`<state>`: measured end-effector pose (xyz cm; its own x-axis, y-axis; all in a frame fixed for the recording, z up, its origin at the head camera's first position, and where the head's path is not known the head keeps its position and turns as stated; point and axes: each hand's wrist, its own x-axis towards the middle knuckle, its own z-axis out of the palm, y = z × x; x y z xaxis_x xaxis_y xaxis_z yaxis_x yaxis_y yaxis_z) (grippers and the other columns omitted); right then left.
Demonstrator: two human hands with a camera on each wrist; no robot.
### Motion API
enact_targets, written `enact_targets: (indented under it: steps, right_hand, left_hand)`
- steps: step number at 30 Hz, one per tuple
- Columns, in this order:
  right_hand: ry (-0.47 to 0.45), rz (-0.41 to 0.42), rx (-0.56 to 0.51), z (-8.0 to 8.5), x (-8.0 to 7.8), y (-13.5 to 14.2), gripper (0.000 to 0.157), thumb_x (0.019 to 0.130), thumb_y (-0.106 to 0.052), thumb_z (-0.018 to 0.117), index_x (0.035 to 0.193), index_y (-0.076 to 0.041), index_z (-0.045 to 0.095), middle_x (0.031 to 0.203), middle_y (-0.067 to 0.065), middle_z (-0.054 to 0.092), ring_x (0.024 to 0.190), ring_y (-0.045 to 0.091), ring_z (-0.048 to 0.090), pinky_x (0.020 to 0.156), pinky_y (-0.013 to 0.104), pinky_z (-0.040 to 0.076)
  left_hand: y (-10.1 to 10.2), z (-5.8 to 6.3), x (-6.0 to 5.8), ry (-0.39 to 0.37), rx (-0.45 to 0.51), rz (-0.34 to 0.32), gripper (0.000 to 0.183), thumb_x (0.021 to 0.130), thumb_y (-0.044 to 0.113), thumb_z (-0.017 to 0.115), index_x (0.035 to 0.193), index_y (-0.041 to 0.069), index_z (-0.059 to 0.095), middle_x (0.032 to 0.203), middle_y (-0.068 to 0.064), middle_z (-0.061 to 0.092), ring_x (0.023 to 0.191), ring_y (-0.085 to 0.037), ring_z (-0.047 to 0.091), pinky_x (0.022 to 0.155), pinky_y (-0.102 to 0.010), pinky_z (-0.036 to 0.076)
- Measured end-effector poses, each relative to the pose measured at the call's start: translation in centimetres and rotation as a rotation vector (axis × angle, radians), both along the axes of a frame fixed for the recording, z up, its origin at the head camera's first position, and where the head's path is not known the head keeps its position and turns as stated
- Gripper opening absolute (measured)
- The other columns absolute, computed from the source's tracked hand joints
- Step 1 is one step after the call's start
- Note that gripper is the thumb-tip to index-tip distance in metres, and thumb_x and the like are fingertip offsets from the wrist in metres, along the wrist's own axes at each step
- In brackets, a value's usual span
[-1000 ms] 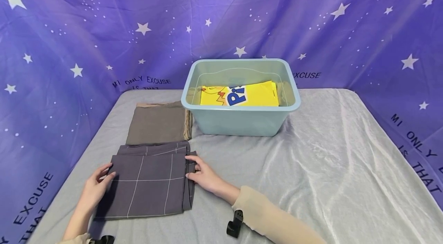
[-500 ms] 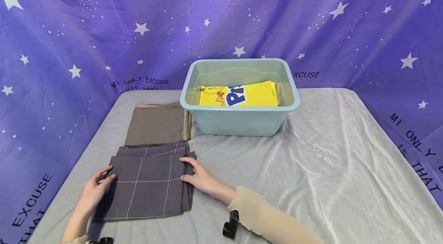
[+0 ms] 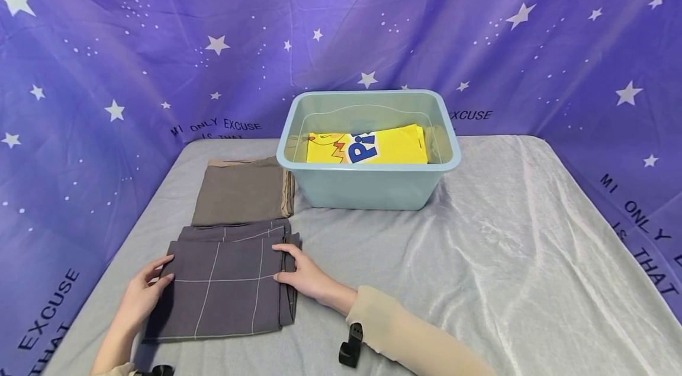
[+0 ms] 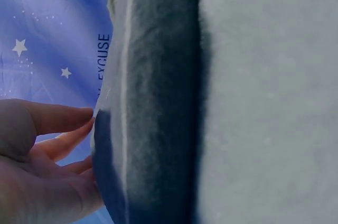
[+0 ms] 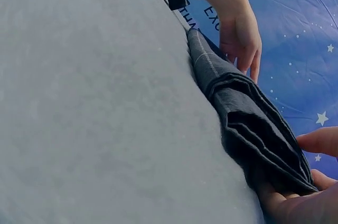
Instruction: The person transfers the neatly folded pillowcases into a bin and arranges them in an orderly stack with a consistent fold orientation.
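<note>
A dark grey folded cloth (image 3: 224,299) with thin white check lines lies at the front left of the table. At its left edge my left hand (image 3: 141,296) touches it with thumb and fingertips. My right hand (image 3: 306,274) is at the opposite edge, thumb and index finger on top of the cloth. In the right wrist view, the layered folds (image 5: 259,129) sit between the fingers of my right hand (image 5: 311,197), one finger lower down near the table. My left hand's fingertips (image 4: 87,114) meet the cloth edge in the left wrist view.
Behind the checked cloth lies a brown-grey folded cloth (image 3: 242,192) with tan edges. A light blue plastic bin (image 3: 367,186) stands at the back middle, holding a yellow printed folded cloth (image 3: 399,145). A starry purple curtain (image 3: 341,21) surrounds the grey covered table (image 3: 479,281).
My right hand has slid slightly left, its fingertips now farther in over the right part of the checked cloth. The left hand stays at the left edge.
</note>
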<state>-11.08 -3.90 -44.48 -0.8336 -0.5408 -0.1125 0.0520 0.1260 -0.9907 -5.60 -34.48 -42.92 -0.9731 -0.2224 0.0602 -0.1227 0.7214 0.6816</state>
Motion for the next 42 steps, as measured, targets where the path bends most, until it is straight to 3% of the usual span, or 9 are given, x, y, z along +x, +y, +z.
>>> enact_targets:
  steps: [5, 7, 10, 13, 21, 27, 31, 36, 42]
  right_hand:
    - [-0.055, 0.01, -0.062, -0.5, -0.1, 0.0, 0.052, 0.08, -0.002, 0.06, 0.127, -0.014, 0.044, 0.116, 0.011, 0.05, 0.09, 0.014, 0.056, 0.073, 0.026, 0.046]
    - [-0.084, 0.009, -0.101, -0.6, -0.1, 0.0, 0.052, 0.079, 0.001, 0.06, 0.127, -0.013, 0.044, 0.107, 0.011, 0.056, 0.086, 0.015, 0.058, 0.07, 0.026, 0.047]
    - [-0.11, 0.001, -0.135, -0.6, 0.0, -0.1, 0.052, 0.078, 0.003, 0.06, 0.125, -0.014, 0.046, 0.099, 0.012, 0.06, 0.084, 0.015, 0.059, 0.069, 0.026, 0.048]
    - [-0.115, -0.012, -0.149, -0.5, 0.0, -0.1, 0.052, 0.077, 0.005, 0.06, 0.124, -0.014, 0.047, 0.095, 0.013, 0.062, 0.082, 0.016, 0.06, 0.067, 0.026, 0.048]
    - [-0.099, -0.032, -0.156, 0.1, 0.3, -0.2, 0.052, 0.077, 0.005, 0.062, 0.123, -0.014, 0.049, 0.09, 0.014, 0.063, 0.078, 0.015, 0.06, 0.066, 0.025, 0.048]
    - [-0.102, -0.034, -0.164, 0.7, 0.4, -0.2, 0.051, 0.076, 0.008, 0.06, 0.123, -0.009, 0.049, 0.091, 0.018, 0.063, 0.079, 0.016, 0.06, 0.067, 0.026, 0.048]
    - [-0.092, -0.035, -0.179, 0.8, 0.4, -0.2, 0.052, 0.074, 0.01, 0.061, 0.121, -0.008, 0.05, 0.089, 0.019, 0.063, 0.078, 0.017, 0.06, 0.066, 0.025, 0.048]
    - [-0.068, -0.048, -0.188, 0.7, 0.3, -0.2, 0.053, 0.072, 0.011, 0.063, 0.12, -0.01, 0.052, 0.084, 0.018, 0.064, 0.071, 0.013, 0.06, 0.062, 0.024, 0.049]
    - [-0.071, -0.046, -0.194, 1.4, 0.0, 0.4, 0.054, 0.073, 0.01, 0.063, 0.121, -0.011, 0.051, 0.086, 0.019, 0.064, 0.064, 0.009, 0.058, 0.06, 0.021, 0.047]
  left_hand:
    - [0.1, 0.0, 0.1, 0.043, 0.013, 0.002, 0.035, 0.084, -0.001, 0.052, 0.118, -0.009, 0.047, 0.107, -0.029, 0.051, 0.08, 0.019, 0.035, 0.062, -0.005, 0.035]
    - [0.0, -0.1, 0.1, 0.063, 0.028, 0.007, 0.035, 0.083, -0.001, 0.053, 0.118, -0.007, 0.049, 0.106, -0.009, 0.055, 0.081, 0.018, 0.036, 0.064, -0.004, 0.035]
    - [-0.2, -0.1, 0.2, 0.099, 0.068, 0.009, 0.036, 0.083, -0.001, 0.055, 0.118, -0.004, 0.051, 0.099, 0.021, 0.049, 0.081, 0.016, 0.039, 0.067, -0.003, 0.034]
    - [-0.2, 0.0, 0.2, 0.125, 0.092, 0.009, 0.036, 0.082, -0.002, 0.056, 0.118, -0.002, 0.053, 0.094, 0.036, 0.041, 0.083, 0.014, 0.039, 0.069, -0.002, 0.032]
    - [-0.4, 0.4, 0.4, 0.095, 0.114, 0.048, 0.038, 0.082, 0.004, 0.059, 0.12, 0.008, 0.055, 0.093, 0.037, 0.042, 0.084, 0.015, 0.039, 0.067, -0.002, 0.034]
    - [-2.6, -2.2, -0.3, 0.12, 0.144, 0.059, 0.039, 0.083, 0.011, 0.061, 0.121, 0.014, 0.056, 0.1, 0.034, 0.045, 0.089, 0.011, 0.04, 0.07, -0.001, 0.033]
    - [-4.0, -3.8, -0.8, 0.093, 0.134, 0.077, 0.042, 0.083, 0.019, 0.062, 0.124, 0.017, 0.053, 0.107, 0.026, 0.046, 0.093, 0.009, 0.04, 0.07, -0.002, 0.034]
    - [-5.0, -4.6, -1.2, 0.06, 0.112, 0.104, 0.044, 0.083, 0.023, 0.062, 0.126, 0.02, 0.051, 0.112, 0.022, 0.045, 0.096, 0.005, 0.039, 0.071, -0.002, 0.034]
    - [-5.3, -4.8, -1.4, 0.073, 0.156, 0.08, 0.046, 0.084, 0.022, 0.061, 0.128, 0.018, 0.049, 0.115, 0.017, 0.046, 0.099, 0.0, 0.039, 0.071, -0.004, 0.036]
